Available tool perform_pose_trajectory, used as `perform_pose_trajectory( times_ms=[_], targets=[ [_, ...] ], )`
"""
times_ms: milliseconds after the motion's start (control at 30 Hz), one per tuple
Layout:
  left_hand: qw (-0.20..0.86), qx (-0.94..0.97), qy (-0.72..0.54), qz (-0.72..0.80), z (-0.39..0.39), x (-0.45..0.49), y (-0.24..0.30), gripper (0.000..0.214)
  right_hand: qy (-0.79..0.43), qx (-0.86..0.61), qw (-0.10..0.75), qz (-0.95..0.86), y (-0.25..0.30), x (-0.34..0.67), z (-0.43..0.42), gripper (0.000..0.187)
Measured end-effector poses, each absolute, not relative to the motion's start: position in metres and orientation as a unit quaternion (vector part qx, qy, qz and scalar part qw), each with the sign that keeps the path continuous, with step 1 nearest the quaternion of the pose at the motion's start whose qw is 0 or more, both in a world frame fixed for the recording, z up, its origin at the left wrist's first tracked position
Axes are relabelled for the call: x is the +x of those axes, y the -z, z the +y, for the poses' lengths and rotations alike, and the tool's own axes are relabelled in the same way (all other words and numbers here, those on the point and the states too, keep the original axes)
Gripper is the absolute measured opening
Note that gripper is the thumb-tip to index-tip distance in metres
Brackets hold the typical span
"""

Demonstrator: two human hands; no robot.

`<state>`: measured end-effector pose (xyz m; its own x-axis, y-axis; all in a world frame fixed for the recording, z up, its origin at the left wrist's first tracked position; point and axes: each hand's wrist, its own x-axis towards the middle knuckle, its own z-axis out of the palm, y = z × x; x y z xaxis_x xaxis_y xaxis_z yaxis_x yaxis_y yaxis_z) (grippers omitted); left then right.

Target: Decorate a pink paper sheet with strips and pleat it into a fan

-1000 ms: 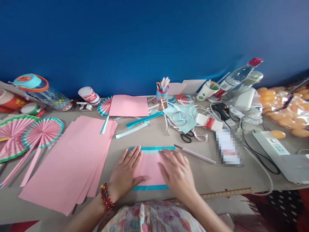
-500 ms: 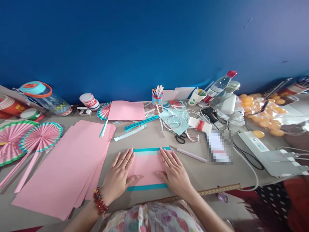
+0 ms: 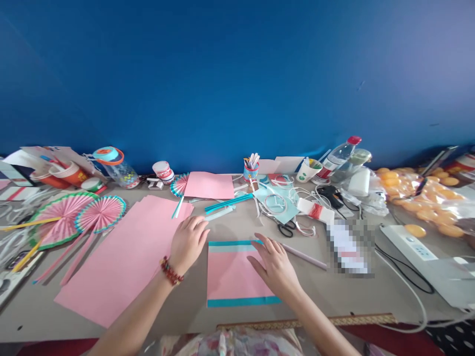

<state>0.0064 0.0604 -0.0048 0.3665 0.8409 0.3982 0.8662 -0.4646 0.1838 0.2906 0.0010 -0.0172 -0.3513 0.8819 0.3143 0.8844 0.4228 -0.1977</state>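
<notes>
A pink paper sheet with teal strips along its near and far edges (image 3: 232, 274) lies flat on the table in front of me. My right hand (image 3: 273, 266) rests flat on its right side, fingers stretched out. My left hand (image 3: 188, 242), with a red bead bracelet at the wrist, hovers off the sheet to its left, fingers loosely apart, over the right edge of a stack of pink paper (image 3: 126, 254). It holds nothing.
Finished pink paper fans (image 3: 83, 217) lie at left. Teal strips (image 3: 228, 202), a pen cup (image 3: 251, 170), scissors (image 3: 285, 228), a pink craft knife (image 3: 302, 256), tape rolls, cables, a water bottle (image 3: 339, 157), a power strip (image 3: 411, 244) and orange balls crowd the back and right.
My left hand has lifted off the striped sheet and moved left and away toward the pink stack. My right hand stays on the sheet. The camera has tilted up and back.
</notes>
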Motion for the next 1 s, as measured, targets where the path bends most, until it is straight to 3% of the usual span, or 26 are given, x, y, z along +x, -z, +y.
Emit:
perform_pose_trajectory(
  times_ms=[167,333,500,733,900,1000],
  targets=[
    [0.041,-0.830,0.192,-0.522,0.104,0.036,0.003,0.011,-0.027,-0.520,0.246,-0.818,0.009,0.279,0.014,0.025],
    [0.042,-0.829,0.170,-0.531,0.122,0.065,0.012,0.016,-0.017,-0.518,0.282,-0.807,0.008,0.284,0.014,0.023],
    [0.032,-0.831,0.173,-0.528,0.132,0.069,0.020,0.003,-0.042,-0.531,0.329,-0.780,0.005,0.301,0.017,0.021],
    [0.001,-0.845,0.155,-0.512,0.129,0.064,0.024,0.011,-0.170,-0.560,0.433,-0.685,-0.005,0.313,0.044,0.022],
    [-0.010,-0.842,0.156,-0.516,0.125,0.065,0.028,0.025,-0.243,-0.539,0.441,-0.675,-0.004,0.291,0.059,0.020],
    [-0.022,-0.842,0.156,-0.516,0.125,0.066,0.031,0.018,-0.269,-0.526,0.432,-0.681,-0.001,0.280,0.061,0.020]
  ],
)
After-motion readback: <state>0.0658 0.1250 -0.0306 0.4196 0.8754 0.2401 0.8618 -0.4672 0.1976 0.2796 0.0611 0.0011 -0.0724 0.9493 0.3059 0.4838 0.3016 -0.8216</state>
